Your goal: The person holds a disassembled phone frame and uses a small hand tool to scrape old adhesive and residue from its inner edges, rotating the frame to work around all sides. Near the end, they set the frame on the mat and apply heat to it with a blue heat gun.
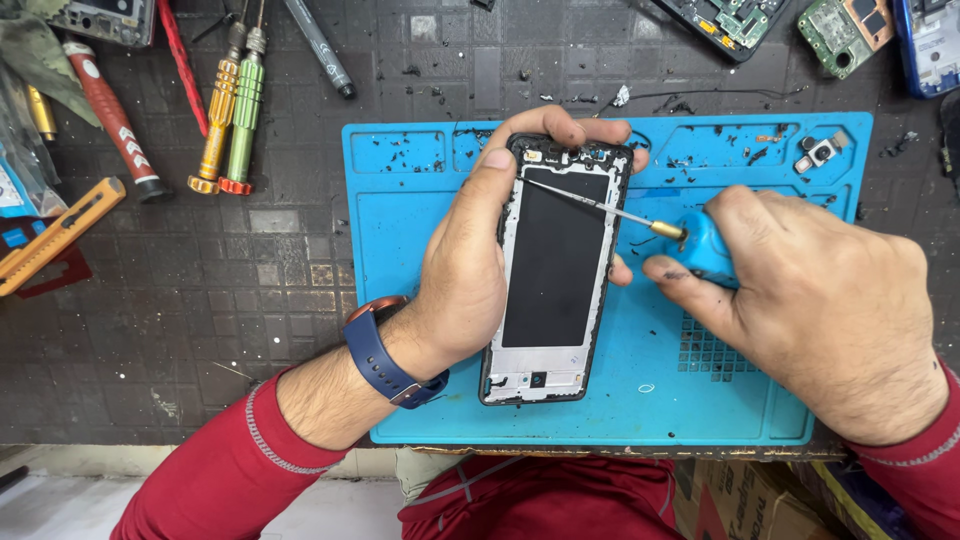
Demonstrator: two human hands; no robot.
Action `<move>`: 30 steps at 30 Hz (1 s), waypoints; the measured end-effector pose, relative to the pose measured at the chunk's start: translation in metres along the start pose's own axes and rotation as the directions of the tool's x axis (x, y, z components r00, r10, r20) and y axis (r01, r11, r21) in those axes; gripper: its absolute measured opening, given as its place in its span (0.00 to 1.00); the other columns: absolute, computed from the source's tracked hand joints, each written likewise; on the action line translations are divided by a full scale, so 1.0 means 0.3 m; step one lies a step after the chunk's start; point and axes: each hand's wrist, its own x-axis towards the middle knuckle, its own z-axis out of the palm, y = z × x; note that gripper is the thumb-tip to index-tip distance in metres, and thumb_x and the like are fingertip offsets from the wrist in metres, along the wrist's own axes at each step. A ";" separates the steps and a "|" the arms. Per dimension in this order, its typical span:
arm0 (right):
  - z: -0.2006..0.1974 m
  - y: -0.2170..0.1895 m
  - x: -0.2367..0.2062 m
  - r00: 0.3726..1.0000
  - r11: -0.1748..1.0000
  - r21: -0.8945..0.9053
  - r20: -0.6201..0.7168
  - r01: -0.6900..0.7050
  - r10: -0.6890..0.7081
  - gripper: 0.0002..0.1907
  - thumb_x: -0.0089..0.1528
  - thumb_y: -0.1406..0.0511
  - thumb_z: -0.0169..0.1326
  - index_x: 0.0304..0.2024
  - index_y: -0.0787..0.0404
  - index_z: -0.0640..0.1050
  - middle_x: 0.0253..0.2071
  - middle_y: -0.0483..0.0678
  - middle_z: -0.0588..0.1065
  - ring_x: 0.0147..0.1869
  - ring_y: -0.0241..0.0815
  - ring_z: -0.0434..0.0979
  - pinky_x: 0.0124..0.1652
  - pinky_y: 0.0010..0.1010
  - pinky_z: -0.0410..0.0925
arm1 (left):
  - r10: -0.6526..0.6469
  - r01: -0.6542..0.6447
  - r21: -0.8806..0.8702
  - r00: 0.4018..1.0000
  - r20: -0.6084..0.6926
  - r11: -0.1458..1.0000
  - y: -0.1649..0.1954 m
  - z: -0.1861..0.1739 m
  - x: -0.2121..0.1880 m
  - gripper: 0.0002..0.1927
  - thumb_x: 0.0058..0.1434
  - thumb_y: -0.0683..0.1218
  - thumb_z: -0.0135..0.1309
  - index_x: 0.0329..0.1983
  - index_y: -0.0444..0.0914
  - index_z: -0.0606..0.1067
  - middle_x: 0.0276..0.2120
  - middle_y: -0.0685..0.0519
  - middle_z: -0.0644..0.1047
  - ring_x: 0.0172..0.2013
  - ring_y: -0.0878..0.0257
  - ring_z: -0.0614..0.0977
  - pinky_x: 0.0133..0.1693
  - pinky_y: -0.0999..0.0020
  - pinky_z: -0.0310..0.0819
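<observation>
An opened phone frame (555, 270), black inside with a silver rim, lies upright on a blue work mat (640, 400). My left hand (470, 250) grips the frame's left side, fingers curled over its top edge. My right hand (810, 300) holds a blue-handled screwdriver (700, 245); its thin metal shaft reaches left and its tip rests near the frame's upper left corner.
A small camera module (820, 152) lies on the mat's upper right. Circuit boards (845, 30) and a phone body (725, 20) sit beyond the mat. Yellow and green screwdrivers (232, 110), a red-handled tool (110, 115) and an orange utility knife (55, 235) lie at left.
</observation>
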 end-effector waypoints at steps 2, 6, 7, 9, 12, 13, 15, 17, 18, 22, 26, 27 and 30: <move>-0.006 -0.003 -0.003 1.000 1.000 -0.001 -0.027 0.009 -0.009 0.28 0.58 0.42 0.60 0.31 0.58 0.70 0.23 0.43 0.72 0.23 0.42 0.75 0.21 0.33 0.64 | 0.009 -0.009 0.003 1.000 0.004 1.000 0.001 -0.002 0.001 0.21 0.84 0.56 0.25 0.64 0.38 0.61 0.68 0.39 0.64 0.69 0.50 0.67 0.52 0.48 0.85; -0.002 -0.007 -0.005 1.000 0.999 -0.033 -0.006 -0.024 0.024 0.26 0.59 0.43 0.58 0.32 0.57 0.70 0.22 0.43 0.71 0.24 0.42 0.76 0.21 0.33 0.65 | 0.044 -0.044 0.050 0.999 -0.003 0.998 -0.009 -0.002 -0.008 0.20 0.85 0.55 0.26 0.64 0.37 0.61 0.66 0.40 0.64 0.69 0.49 0.67 0.52 0.49 0.85; -0.001 -0.005 -0.003 1.000 0.999 -0.026 -0.010 -0.020 0.020 0.26 0.59 0.43 0.59 0.32 0.57 0.71 0.22 0.43 0.71 0.24 0.42 0.76 0.21 0.33 0.65 | 0.048 -0.048 0.056 0.999 -0.003 0.997 -0.011 -0.002 -0.008 0.20 0.85 0.55 0.26 0.64 0.37 0.61 0.65 0.40 0.64 0.69 0.49 0.67 0.52 0.49 0.85; 0.001 -0.004 -0.003 1.000 1.000 -0.010 -0.017 -0.012 0.012 0.27 0.60 0.43 0.61 0.32 0.57 0.71 0.22 0.43 0.72 0.24 0.42 0.76 0.21 0.33 0.64 | 0.035 -0.035 0.046 0.999 -0.004 0.998 -0.007 -0.004 -0.008 0.20 0.85 0.55 0.25 0.64 0.37 0.61 0.66 0.40 0.64 0.69 0.49 0.67 0.52 0.49 0.85; 0.001 -0.001 0.000 1.000 1.000 0.008 -0.005 0.005 -0.005 0.27 0.59 0.42 0.61 0.33 0.58 0.72 0.22 0.43 0.72 0.23 0.42 0.75 0.21 0.34 0.65 | 0.026 -0.026 0.031 1.000 -0.003 0.999 -0.002 -0.003 -0.006 0.20 0.85 0.55 0.25 0.64 0.37 0.61 0.68 0.39 0.64 0.69 0.49 0.66 0.52 0.49 0.85; 0.000 -0.001 0.000 1.000 1.000 0.006 -0.009 0.007 -0.007 0.27 0.58 0.42 0.61 0.32 0.57 0.71 0.22 0.43 0.72 0.23 0.42 0.75 0.21 0.33 0.65 | 0.023 -0.023 0.025 1.000 -0.002 0.999 0.000 -0.003 -0.006 0.21 0.84 0.55 0.25 0.64 0.37 0.61 0.68 0.39 0.64 0.69 0.49 0.66 0.52 0.49 0.85; -0.002 -0.004 0.001 1.000 1.000 0.002 -0.017 0.013 -0.013 0.27 0.58 0.42 0.61 0.32 0.57 0.71 0.22 0.43 0.72 0.24 0.42 0.75 0.21 0.33 0.65 | 0.019 -0.019 0.010 1.000 -0.003 1.000 0.002 -0.003 -0.005 0.21 0.84 0.55 0.25 0.64 0.37 0.61 0.68 0.39 0.64 0.69 0.49 0.67 0.52 0.48 0.85; -0.003 -0.007 0.001 1.000 1.000 -0.008 0.006 0.008 -0.008 0.28 0.58 0.42 0.61 0.32 0.57 0.71 0.22 0.42 0.72 0.24 0.42 0.75 0.22 0.33 0.65 | 0.017 -0.017 -0.003 1.000 -0.007 1.000 0.001 -0.002 -0.006 0.20 0.85 0.55 0.25 0.64 0.37 0.61 0.68 0.39 0.64 0.69 0.49 0.67 0.52 0.48 0.84; -0.003 -0.008 0.001 1.000 1.000 -0.013 0.016 0.002 -0.002 0.28 0.59 0.41 0.61 0.32 0.56 0.71 0.22 0.42 0.72 0.24 0.41 0.75 0.22 0.33 0.65 | 0.016 -0.016 -0.003 1.000 -0.005 1.000 0.001 -0.003 -0.005 0.21 0.85 0.55 0.25 0.64 0.37 0.61 0.68 0.39 0.64 0.69 0.49 0.67 0.53 0.48 0.84; -0.005 -0.007 0.001 1.000 1.000 0.000 -0.010 0.022 -0.022 0.28 0.58 0.42 0.61 0.32 0.57 0.71 0.23 0.42 0.72 0.24 0.41 0.76 0.22 0.33 0.65 | 0.014 -0.014 0.008 1.000 0.000 1.000 0.002 -0.004 -0.005 0.21 0.84 0.55 0.25 0.64 0.37 0.61 0.68 0.39 0.64 0.68 0.50 0.67 0.53 0.47 0.85; -0.005 -0.006 0.002 0.999 1.000 -0.005 -0.021 0.027 -0.027 0.28 0.58 0.42 0.61 0.32 0.57 0.71 0.23 0.42 0.72 0.25 0.41 0.76 0.22 0.32 0.65 | 0.019 -0.019 0.025 1.000 0.005 1.000 0.002 -0.004 -0.005 0.21 0.84 0.55 0.25 0.64 0.37 0.61 0.68 0.39 0.64 0.69 0.50 0.67 0.53 0.47 0.85; -0.004 -0.005 0.002 0.999 1.000 -0.004 -0.025 0.028 -0.028 0.27 0.58 0.42 0.61 0.32 0.57 0.71 0.23 0.42 0.72 0.25 0.41 0.76 0.22 0.32 0.65 | 0.019 -0.019 0.030 1.000 0.004 0.999 0.001 -0.004 -0.005 0.21 0.84 0.55 0.25 0.64 0.37 0.61 0.68 0.39 0.64 0.69 0.50 0.67 0.53 0.47 0.85; -0.003 -0.007 0.003 1.000 1.000 -0.004 -0.010 0.014 -0.014 0.28 0.59 0.42 0.61 0.33 0.58 0.71 0.23 0.42 0.72 0.24 0.41 0.76 0.22 0.32 0.65 | 0.020 -0.020 0.042 1.000 -0.003 0.999 0.001 -0.005 -0.004 0.20 0.84 0.55 0.25 0.64 0.37 0.61 0.68 0.39 0.64 0.69 0.50 0.67 0.52 0.48 0.85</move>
